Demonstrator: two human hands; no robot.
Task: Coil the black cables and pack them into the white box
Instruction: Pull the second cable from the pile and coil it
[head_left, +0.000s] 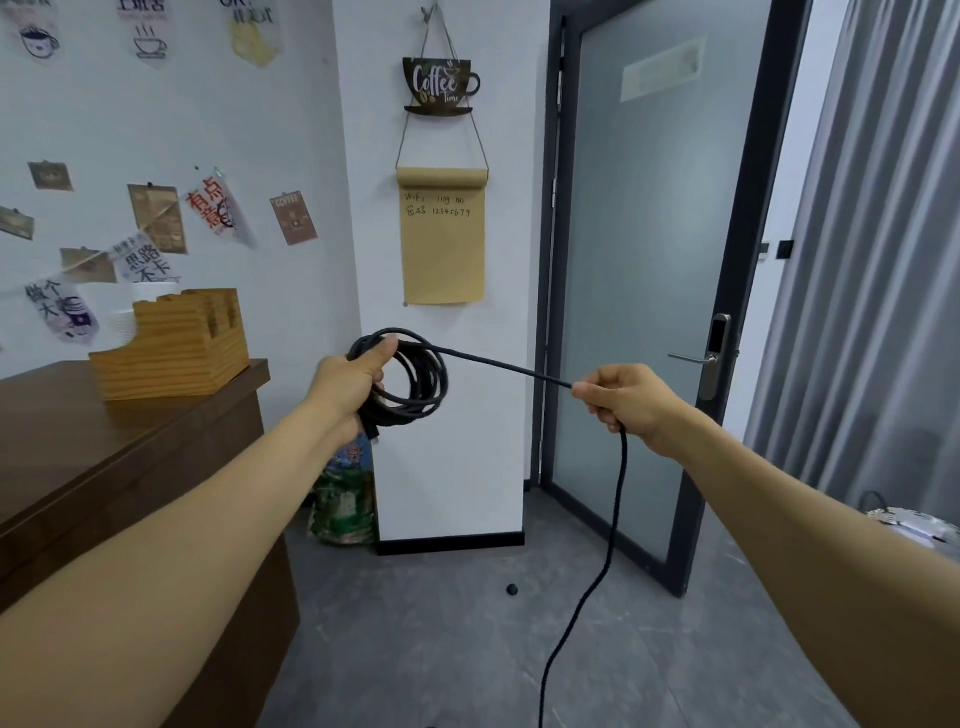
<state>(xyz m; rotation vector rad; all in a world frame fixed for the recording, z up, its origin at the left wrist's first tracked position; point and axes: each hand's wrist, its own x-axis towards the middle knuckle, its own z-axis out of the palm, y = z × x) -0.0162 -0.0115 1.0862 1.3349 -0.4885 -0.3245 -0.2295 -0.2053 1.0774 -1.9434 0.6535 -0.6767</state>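
I see the coil (415, 376) in my left hand (345, 382), its cable (613, 519) running right through my right hand (631, 402), then down to the near floor (441, 649). A desk (104, 457) stands left, a door (639, 260) far right.

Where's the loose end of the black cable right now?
Head view: the black cable hangs from the right hand in front of the glass door and runs off the bottom edge, so its end is unseen.

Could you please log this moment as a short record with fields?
left hand: grips the coiled loops of the black cable
right hand: pinches the free run, drawn taut from the coil
cable tail: hangs from the right hand down to the floor
white box: not in view
coiling: unfinished
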